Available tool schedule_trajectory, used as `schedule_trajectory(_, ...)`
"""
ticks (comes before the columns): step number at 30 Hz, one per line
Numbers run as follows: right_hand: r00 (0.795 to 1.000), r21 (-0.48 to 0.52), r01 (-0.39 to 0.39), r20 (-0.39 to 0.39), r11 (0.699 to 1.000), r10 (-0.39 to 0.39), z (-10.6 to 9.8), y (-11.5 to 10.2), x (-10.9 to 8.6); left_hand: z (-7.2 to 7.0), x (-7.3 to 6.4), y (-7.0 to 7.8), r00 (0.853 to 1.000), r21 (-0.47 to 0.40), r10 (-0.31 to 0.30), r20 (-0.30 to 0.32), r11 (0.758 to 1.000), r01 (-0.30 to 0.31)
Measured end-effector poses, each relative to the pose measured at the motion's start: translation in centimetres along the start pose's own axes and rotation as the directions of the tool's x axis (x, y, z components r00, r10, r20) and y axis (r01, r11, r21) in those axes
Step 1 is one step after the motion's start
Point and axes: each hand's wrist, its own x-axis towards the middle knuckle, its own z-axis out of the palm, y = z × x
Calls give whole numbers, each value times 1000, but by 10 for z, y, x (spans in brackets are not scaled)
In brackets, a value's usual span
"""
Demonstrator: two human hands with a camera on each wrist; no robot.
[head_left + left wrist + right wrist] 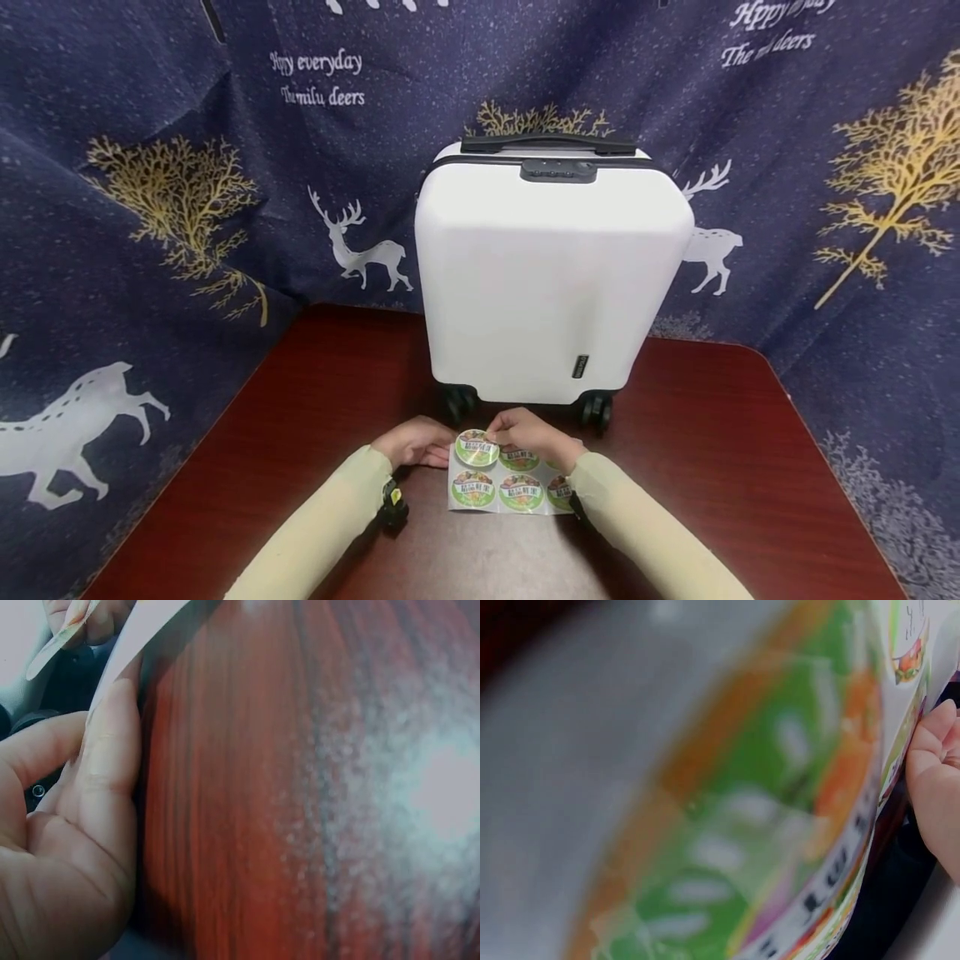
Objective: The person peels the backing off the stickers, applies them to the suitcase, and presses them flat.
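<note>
A white sheet of round fruit-label stickers, green and white with coloured fruit, lies on the table. My left hand is at its left edge; in the left wrist view thumb and fingers of this hand pinch the sheet's margin. A round sticker stands lifted off at the upper left of the sheet. My right hand pinches that sticker's right edge. The right wrist view shows the sheet's printed labels close up and blurred, with the right hand at the right.
A white suitcase with black wheels stands upright just behind the hands. The dark red wooden table extends to both sides. A blue cloth printed with deer and trees hangs behind and beside the table.
</note>
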Motion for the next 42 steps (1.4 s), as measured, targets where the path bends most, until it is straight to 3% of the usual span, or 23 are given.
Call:
schedule_trajectory(8, 1000, -46, 13, -3, 999, -13, 3, -2, 0, -2, -1, -1, 1000, -8, 7, 28, 1000, -6)
schedule_trajectory(14, 1000, -49, 11, -15, 999, -12, 3, -3, 0, -2, 0, -1, 1000, 7, -2, 15, 1000, 2)
schedule_trajectory(22, 993, -141, 113, -10, 984, -116, 1, -16, -7, -4, 2, -1, 1000, 9, -21, 3, 1000, 21)
schedule_trajectory(29, 978, -162, 209, 29, 964, -207, -6, -40, -20, -4, 3, -1, 1000, 24, -30, -1, 999, 30)
schedule_trajectory(36, 957, -196, 286, 14, 938, -289, -15, -63, -30, -3, 4, 0, 999, 37, -36, 3, 999, 36)
schedule_trajectory(42, 927, -237, 359, -25, 903, -375, -25, -86, -42, -3, 4, 0, 999, 38, -38, -12, 999, 39)
